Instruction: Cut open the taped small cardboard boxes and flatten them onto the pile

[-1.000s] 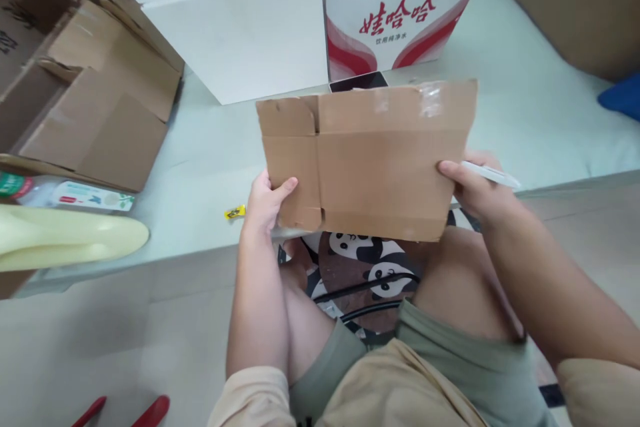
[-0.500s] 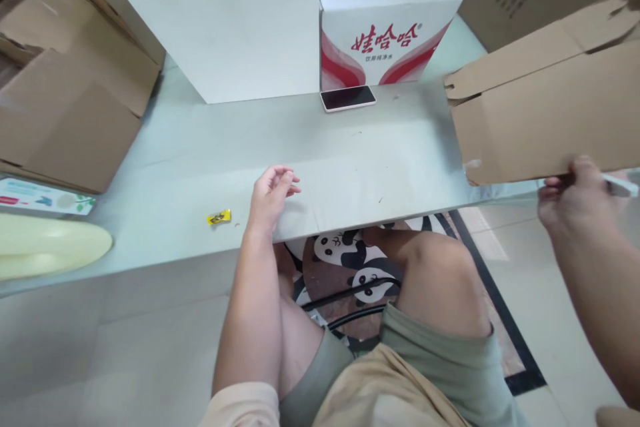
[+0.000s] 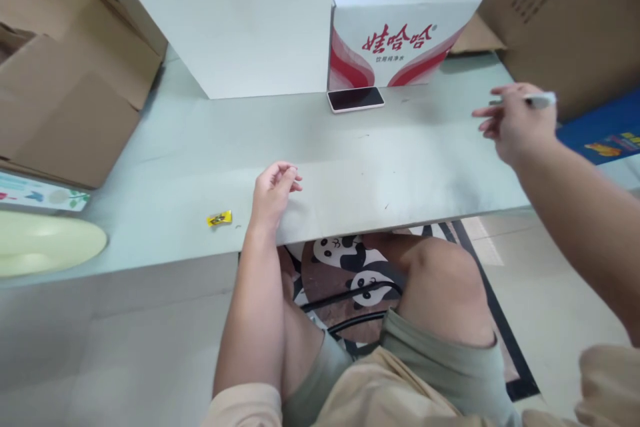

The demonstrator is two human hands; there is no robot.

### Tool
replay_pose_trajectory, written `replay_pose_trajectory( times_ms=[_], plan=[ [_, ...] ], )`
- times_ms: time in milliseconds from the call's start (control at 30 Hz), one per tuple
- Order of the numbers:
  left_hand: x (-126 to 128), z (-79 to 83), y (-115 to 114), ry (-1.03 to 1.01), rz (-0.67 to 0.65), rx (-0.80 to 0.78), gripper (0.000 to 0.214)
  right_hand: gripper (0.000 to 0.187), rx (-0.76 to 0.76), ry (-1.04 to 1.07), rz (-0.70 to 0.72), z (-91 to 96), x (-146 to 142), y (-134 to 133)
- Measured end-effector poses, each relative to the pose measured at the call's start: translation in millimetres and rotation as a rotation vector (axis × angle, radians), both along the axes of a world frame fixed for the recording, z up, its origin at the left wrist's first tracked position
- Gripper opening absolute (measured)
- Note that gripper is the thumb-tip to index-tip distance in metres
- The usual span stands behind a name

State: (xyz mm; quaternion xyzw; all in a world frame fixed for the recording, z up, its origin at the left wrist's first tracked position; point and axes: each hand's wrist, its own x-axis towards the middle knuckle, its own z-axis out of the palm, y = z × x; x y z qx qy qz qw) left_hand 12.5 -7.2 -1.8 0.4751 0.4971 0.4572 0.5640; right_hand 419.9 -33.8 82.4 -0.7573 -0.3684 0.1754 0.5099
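Note:
My left hand (image 3: pixel 274 190) rests at the table's front edge, its fingers loosely curled and the thumb against them, with nothing visible in them. To its left lies a small yellow wrapped packet (image 3: pixel 219 218). Over the table's right side my right hand (image 3: pixel 523 120) is raised, closed around a slim white tool (image 3: pixel 544 101), like a pen or a cutter; its exact kind is blurred. Some of its fingers point left. A phone (image 3: pixel 355 99) with a dark screen lies at the back, against the white printed carton (image 3: pixel 400 37).
Large white boxes (image 3: pixel 240 33) stand along the back of the table (image 3: pixel 340 147). Cardboard boxes (image 3: pixel 75 80) fill the left, above a pale yellow rounded object (image 3: pixel 50 245). At right stand a brown carton (image 3: pixel 590 27) and a blue box (image 3: pixel 605 133). A cardboard piece (image 3: pixel 477 37) shows behind.
My right hand has let go of the flattened cardboard and moved left and away from me, still with the white tool. The cardboard has left the right foreground. My left hand stays put.

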Motion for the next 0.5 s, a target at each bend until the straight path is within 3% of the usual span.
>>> replay_pose_trajectory(
  times_ms=[167, 267, 400, 467, 500],
  plan=[
    [-9, -2.5, -7, -0.048, 0.035, 0.093, 0.02, 0.042, -0.13, 0.073, 0.246, -11.4, -66, -42],
    [-22, 10.3, -15, -0.136, 0.101, 0.143, 0.012, 0.057, -0.116, 0.018, 0.33, -20.6, -97, -46],
    [-52, 67.8, -52, -0.316, 0.253, 0.349, 0.004, 0.061, -0.008, -0.097, 0.478, -32.8, -136, -37],
    [-69, 102.1, -86, -0.413, 0.349, 0.498, 0.018, 0.06, 0.024, -0.129, 0.561, -35.1, -157, -30],
    [-76, 116.4, -105, -0.457, 0.385, 0.46, 0.028, 0.061, 0.031, -0.135, 0.595, -35.6, -168, -27]
  ],
)
